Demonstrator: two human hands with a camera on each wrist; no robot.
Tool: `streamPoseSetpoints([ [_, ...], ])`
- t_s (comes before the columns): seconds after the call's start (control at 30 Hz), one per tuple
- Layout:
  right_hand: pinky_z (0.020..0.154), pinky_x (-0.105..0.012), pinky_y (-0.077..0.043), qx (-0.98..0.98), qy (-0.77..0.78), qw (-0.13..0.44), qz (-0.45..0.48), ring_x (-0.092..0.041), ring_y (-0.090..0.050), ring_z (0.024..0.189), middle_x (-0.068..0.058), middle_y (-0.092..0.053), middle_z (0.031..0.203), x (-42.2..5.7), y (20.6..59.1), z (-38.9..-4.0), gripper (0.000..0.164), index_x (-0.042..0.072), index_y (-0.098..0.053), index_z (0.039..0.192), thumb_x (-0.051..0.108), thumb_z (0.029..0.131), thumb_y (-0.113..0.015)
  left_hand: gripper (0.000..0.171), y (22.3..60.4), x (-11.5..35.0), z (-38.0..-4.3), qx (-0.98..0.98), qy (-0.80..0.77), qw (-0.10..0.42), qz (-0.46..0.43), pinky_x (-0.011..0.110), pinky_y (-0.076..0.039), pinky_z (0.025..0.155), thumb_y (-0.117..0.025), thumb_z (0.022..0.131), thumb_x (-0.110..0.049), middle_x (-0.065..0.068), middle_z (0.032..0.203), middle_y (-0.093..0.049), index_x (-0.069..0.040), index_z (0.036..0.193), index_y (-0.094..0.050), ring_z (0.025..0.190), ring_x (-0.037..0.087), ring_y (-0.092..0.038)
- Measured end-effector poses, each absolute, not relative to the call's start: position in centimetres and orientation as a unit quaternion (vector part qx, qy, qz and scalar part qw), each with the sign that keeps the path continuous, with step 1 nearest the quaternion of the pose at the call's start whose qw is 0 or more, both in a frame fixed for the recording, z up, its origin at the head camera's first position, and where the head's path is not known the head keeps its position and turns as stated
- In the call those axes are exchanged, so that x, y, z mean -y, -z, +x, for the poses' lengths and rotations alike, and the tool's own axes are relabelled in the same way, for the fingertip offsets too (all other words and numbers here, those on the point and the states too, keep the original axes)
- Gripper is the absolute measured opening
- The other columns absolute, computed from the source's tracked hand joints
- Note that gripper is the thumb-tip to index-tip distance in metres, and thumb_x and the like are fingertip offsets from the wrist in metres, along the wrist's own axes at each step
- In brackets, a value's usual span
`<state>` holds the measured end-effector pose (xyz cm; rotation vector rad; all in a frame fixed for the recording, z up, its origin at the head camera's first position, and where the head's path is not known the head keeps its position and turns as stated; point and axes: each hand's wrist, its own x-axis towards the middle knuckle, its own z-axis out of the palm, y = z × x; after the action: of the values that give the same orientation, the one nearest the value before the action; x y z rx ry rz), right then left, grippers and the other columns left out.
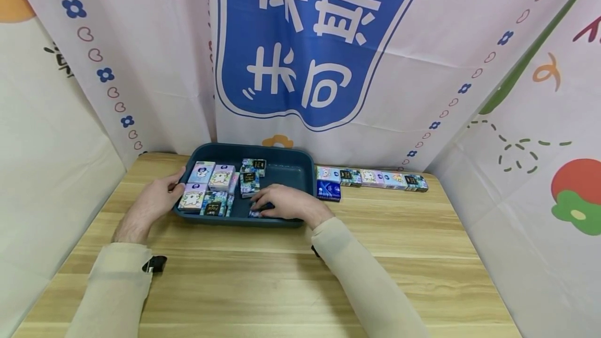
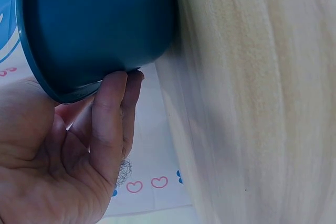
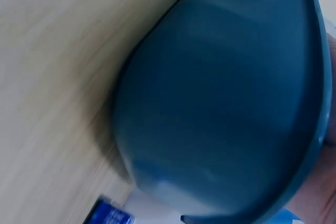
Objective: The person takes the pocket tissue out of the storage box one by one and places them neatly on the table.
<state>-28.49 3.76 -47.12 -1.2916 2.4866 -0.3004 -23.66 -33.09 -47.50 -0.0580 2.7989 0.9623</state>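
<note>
A dark teal plastic basin (image 1: pixel 291 171) stands at the back of the table, with small tissue packs in it. At its left end my left hand (image 1: pixel 156 200) grips the rim; in the left wrist view the fingers (image 2: pixel 108 124) press on the outside wall. My right hand (image 1: pixel 287 203) reaches over the front right wall into the basin, its curled fingers on a dark blue tissue pack (image 1: pixel 254 214), mostly hidden under them. Pastel packs (image 1: pixel 192 197) and dark floral packs (image 1: pixel 215 203) fill the left side. Two more floral packs (image 1: pixel 250 182) lie near the middle.
Right of the basin, a row of several tissue packs (image 1: pixel 372 177) runs along the table's back edge. A dark blue pack (image 1: pixel 328 190) sits in front of the row's left end. Printed cloth (image 1: pixel 399 82) hangs behind the wooden table (image 1: pixel 263 275).
</note>
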Motion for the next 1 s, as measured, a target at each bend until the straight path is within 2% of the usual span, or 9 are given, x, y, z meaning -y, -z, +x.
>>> streamPoseSetpoints([
  [0.13,0.139,-0.042,-0.047,-0.893,0.099,0.153,-0.412,-0.026,-0.058,0.164,0.003,-0.068,0.173,-4.5,47.2,-28.5,0.032,0.025,-0.084,0.149,0.03,0.117,-0.076,0.066,47.5,33.2,-23.7,-0.942,-0.323,0.089,-0.016,0.082,-0.039,0.129,-0.04,0.128,-0.03,0.047,0.182,-0.026,-0.007,0.186,-0.017,0.164,0.071,-0.037],
  [0.23,0.138,-0.043,-0.048,-0.907,0.096,0.141,-0.384,-0.027,-0.061,0.161,0.002,-0.07,0.17,-4.8,47.3,-28.5,0.033,0.026,-0.086,0.146,0.035,0.114,-0.081,0.066,47.6,33.2,-23.7,-0.942,-0.323,0.087,-0.014,0.081,-0.041,0.127,-0.04,0.129,-0.03,0.048,0.181,-0.026,-0.007,0.186,-0.018,0.162,0.07,-0.04],
  [0.33,0.137,-0.044,-0.049,-0.917,0.093,0.129,-0.366,-0.028,-0.063,0.159,0.0,-0.072,0.168,-5.0,47.4,-28.5,0.036,0.025,-0.087,0.144,0.04,0.111,-0.085,0.065,47.5,33.2,-23.7,-0.942,-0.325,0.087,-0.015,0.083,-0.036,0.131,-0.04,0.129,-0.029,0.047,0.182,-0.026,-0.007,0.186,-0.017,0.166,0.072,-0.034],
  [0.57,0.136,-0.045,-0.05,-0.927,0.075,0.108,-0.351,-0.028,-0.066,0.155,-0.002,-0.074,0.165,-5.1,47.1,-28.2,0.035,0.021,-0.087,0.142,0.035,0.11,-0.087,0.066,47.5,33.1,-23.7,-0.941,-0.326,0.091,-0.018,0.084,-0.032,0.133,-0.04,0.128,-0.029,0.047,0.182,-0.026,-0.007,0.186,-0.017,0.168,0.073,-0.028],
  [0.67,0.134,-0.044,-0.053,-0.931,0.07,0.099,-0.344,-0.028,-0.069,0.153,-0.002,-0.076,0.162,-5.2,47.0,-28.1,0.033,0.02,-0.087,0.141,0.033,0.11,-0.086,0.066,47.4,33.1,-23.7,-0.942,-0.324,0.09,-0.019,0.084,-0.034,0.132,-0.041,0.128,-0.029,0.047,0.182,-0.026,-0.007,0.186,-0.018,0.167,0.073,-0.03],
  [0.77,0.132,-0.044,-0.055,-0.934,0.073,0.096,-0.335,-0.026,-0.071,0.151,-0.002,-0.078,0.159,-5.4,46.9,-28.1,0.032,0.019,-0.088,0.14,0.031,0.111,-0.084,0.065,47.5,33.1,-23.6,-0.942,-0.324,0.087,-0.019,0.078,-0.045,0.124,-0.04,0.128,-0.029,0.047,0.182,-0.026,-0.007,0.186,-0.019,0.161,0.069,-0.042],
  [0.83,0.13,-0.044,-0.056,-0.937,0.08,0.095,-0.327,-0.025,-0.072,0.15,-0.001,-0.079,0.157,-5.6,46.9,-28.2,0.031,0.019,-0.088,0.139,0.03,0.111,-0.083,0.065,47.5,33.1,-23.6,-0.941,-0.327,0.086,-0.019,0.076,-0.046,0.121,-0.04,0.128,-0.029,0.047,0.182,-0.025,-0.007,0.186,-0.019,0.159,0.067,-0.045],
  [0.9,0.129,-0.045,-0.057,-0.94,0.087,0.09,-0.319,-0.025,-0.073,0.149,-0.001,-0.081,0.155,-5.8,46.8,-28.2,0.03,0.018,-0.088,0.139,0.03,0.112,-0.082,0.065,47.5,33.2,-23.6,-0.939,-0.331,0.088,-0.018,0.078,-0.044,0.125,-0.041,0.128,-0.029,0.047,0.183,-0.024,-0.007,0.186,-0.018,0.162,0.067,-0.042],
  [1.0,0.125,-0.045,-0.06,-0.943,0.1,0.076,-0.308,-0.024,-0.075,0.144,0.0,-0.083,0.15,-6.1,46.8,-28.3,0.028,0.019,-0.089,0.137,0.031,0.113,-0.081,0.066,47.4,33.2,-23.7,-0.938,-0.333,0.092,-0.018,0.084,-0.032,0.133,-0.041,0.128,-0.029,0.046,0.183,-0.023,-0.007,0.186,-0.017,0.169,0.072,-0.028],
])
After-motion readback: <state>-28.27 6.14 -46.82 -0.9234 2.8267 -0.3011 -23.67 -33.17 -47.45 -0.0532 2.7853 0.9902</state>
